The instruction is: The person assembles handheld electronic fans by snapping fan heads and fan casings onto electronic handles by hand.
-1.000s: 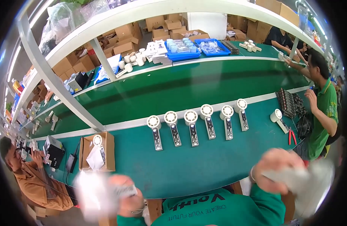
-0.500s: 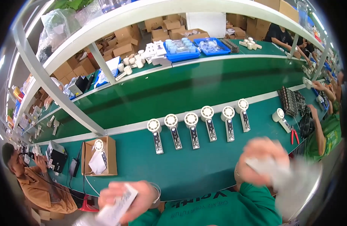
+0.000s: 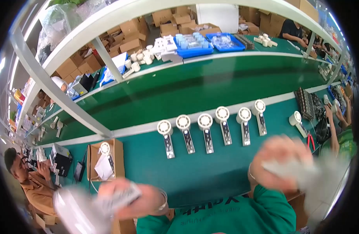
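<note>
My left hand (image 3: 134, 199) is closed round the pale handle of a white handheld fan (image 3: 80, 210); its rounded head sticks out to the lower left, smeared by motion. At the right, my right hand (image 3: 281, 162) grips a blurred greyish-white thing (image 3: 324, 183) with a handle-like end, its wide part pointing away to the right. What kind it is cannot be made out. Beyond both hands, several white handheld fans (image 3: 205, 128) lie in a row on the green table (image 3: 191, 175), round heads away from me, dark strips along their handles. Neither hand touches them.
An open cardboard box (image 3: 119, 160) at the left holds a fan and white paper. Red-handled pliers (image 3: 311, 142) and another fan (image 3: 295, 118) lie at the right. A green conveyor belt (image 3: 210, 84) runs behind a raised rail. Co-workers sit at both sides.
The view has shifted slightly, moving the table things in the picture. The fan in my left hand has come up further into view. My right hand still grips its blurred thing.
</note>
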